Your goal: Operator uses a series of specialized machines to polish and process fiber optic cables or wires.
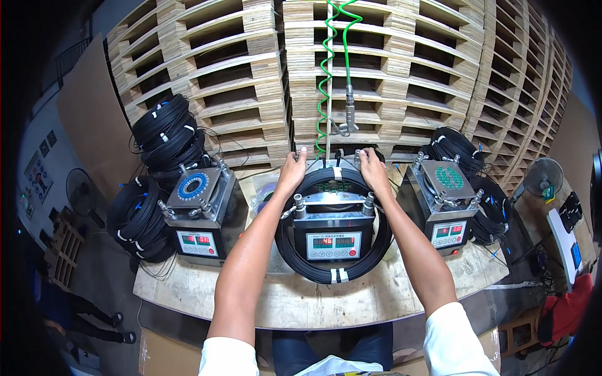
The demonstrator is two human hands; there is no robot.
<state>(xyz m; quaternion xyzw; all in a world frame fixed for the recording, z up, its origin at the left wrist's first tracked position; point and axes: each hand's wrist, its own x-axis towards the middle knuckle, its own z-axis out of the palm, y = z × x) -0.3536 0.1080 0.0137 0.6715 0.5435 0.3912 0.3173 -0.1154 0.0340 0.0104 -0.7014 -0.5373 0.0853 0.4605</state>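
Stacked wooden pallets point(389, 69) behind desk point(313, 301), left hand point(292, 169) and right hand point(372, 168) each with grip closed on black cable coil point(332, 269) around middle machine point(332, 235).

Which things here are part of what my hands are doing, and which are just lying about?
In hand:
left hand and right hand, both gripping the top of the black cable coil
middle winding machine that the coil lies around

Lying about:
left machine
right machine
stacked cable coils
green spiral hose
wooden pallets
standing fan
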